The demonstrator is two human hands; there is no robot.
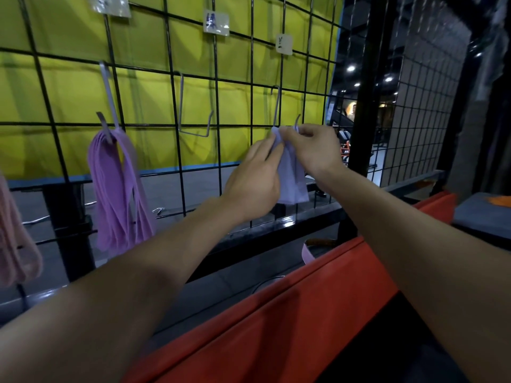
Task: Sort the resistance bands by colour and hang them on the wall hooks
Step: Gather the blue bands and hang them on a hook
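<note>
A pale blue-lilac resistance band (pixel 292 178) hangs between my two hands at the right-hand wire hook (pixel 277 106) on the black wall grid (pixel 171 78). My left hand (pixel 255 178) pinches its left upper edge. My right hand (pixel 313 146) pinches its top right by the hook's tip. A bunch of purple bands (pixel 119 189) hangs from the left hook (pixel 109 98). Pink bands (pixel 13 239) hang at the far left edge. The middle hook (pixel 193 120) carries nothing.
Paper labels (pixel 216 22) are fixed above the hooks. A red padded edge (pixel 276 313) runs diagonally below my arms, with another lilac band (pixel 308 254) lying behind it. A second mesh panel (pixel 420 120) stands to the right.
</note>
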